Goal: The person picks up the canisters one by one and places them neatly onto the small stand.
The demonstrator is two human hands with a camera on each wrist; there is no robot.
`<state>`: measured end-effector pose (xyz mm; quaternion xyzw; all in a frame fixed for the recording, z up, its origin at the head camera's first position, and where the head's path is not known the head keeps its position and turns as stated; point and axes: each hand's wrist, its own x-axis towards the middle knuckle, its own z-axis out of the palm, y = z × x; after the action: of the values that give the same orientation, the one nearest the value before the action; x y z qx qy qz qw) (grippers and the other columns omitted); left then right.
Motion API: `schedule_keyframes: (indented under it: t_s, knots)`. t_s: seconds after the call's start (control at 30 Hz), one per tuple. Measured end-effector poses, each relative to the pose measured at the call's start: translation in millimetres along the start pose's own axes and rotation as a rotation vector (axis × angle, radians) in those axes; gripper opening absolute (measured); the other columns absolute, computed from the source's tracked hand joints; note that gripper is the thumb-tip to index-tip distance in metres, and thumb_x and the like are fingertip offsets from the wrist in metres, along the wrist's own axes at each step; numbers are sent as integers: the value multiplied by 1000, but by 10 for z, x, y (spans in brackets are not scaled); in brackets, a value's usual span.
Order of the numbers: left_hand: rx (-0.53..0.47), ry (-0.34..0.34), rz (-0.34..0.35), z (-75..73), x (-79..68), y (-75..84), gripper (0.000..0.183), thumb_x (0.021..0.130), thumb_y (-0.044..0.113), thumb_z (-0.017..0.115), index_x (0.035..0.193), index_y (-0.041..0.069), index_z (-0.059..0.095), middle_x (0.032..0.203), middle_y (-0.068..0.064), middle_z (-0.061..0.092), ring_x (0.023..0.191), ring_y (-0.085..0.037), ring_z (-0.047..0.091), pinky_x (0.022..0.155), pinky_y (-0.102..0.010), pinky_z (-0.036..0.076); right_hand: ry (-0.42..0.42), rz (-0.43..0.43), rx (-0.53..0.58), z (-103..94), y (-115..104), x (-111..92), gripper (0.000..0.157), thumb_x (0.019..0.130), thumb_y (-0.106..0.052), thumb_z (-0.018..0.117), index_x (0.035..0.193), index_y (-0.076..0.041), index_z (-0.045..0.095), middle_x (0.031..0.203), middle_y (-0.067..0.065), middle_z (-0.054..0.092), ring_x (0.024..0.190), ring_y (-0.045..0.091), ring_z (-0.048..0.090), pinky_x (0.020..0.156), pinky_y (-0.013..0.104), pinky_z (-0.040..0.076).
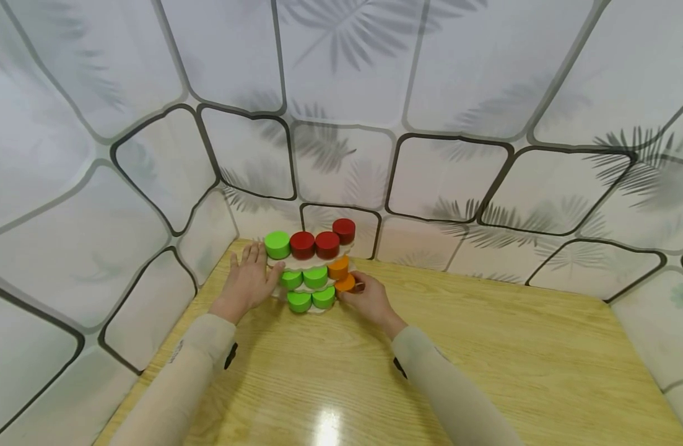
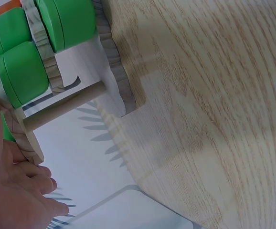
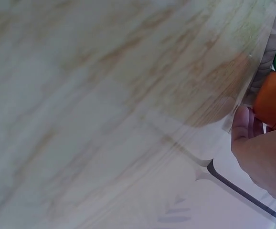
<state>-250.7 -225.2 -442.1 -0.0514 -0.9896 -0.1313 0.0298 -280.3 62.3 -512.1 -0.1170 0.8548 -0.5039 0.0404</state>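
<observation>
A small tiered wooden rack with scalloped shelf edges stands near the back-left corner of the table, holding drum-shaped pieces with a seam around them. On the top tier are a green piece and three red pieces. Two green pieces and an orange one occupy the middle tier; the bottom one carries two more green. My right hand pinches another orange piece at the rack's lower right end. My left hand, fingers extended, rests against the top tier's left end.
A pale wood-grain table extends right and forward from the rack. White walls with dark-lined panels and leaf patterns rise close behind and to the left. Under the shelves a wooden dowel shows in the left wrist view.
</observation>
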Motion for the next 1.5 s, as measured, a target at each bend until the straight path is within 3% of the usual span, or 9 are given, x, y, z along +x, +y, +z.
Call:
schedule_keyframes:
  t_s: [0.67,1.1,1.33,1.5]
  knots:
    - [13,4,6,13,1,-3,82,114,50,26,161,-17,17,169,-36,17,160,-52,16,126,-74,9,-12,0,-18,7,-33,62,60,93,-15,80,147,0,60,137,20,69,113,32,69,100,46,58]
    - [23,4,7,13,3,4,82,114,50,25,161,-17,17,169,-36,18,160,-52,17,126,-74,12,-6,-18,-20,17,-21,82,59,92,-15,81,146,0,61,135,20,70,109,31,70,97,45,59]
    - [21,-1,2,23,-3,8,82,114,51,25,161,-17,17,169,-36,17,160,-53,16,126,-74,9,-24,15,-18,-16,-5,78,63,92,-21,83,148,-5,60,140,16,68,112,30,69,99,45,58]
    - [14,6,-2,26,-3,6,82,114,51,25,161,-17,17,169,-36,16,160,-52,15,126,-74,7,-24,50,-7,-77,15,51,73,91,-26,85,153,-2,54,142,18,66,118,32,66,103,47,56]
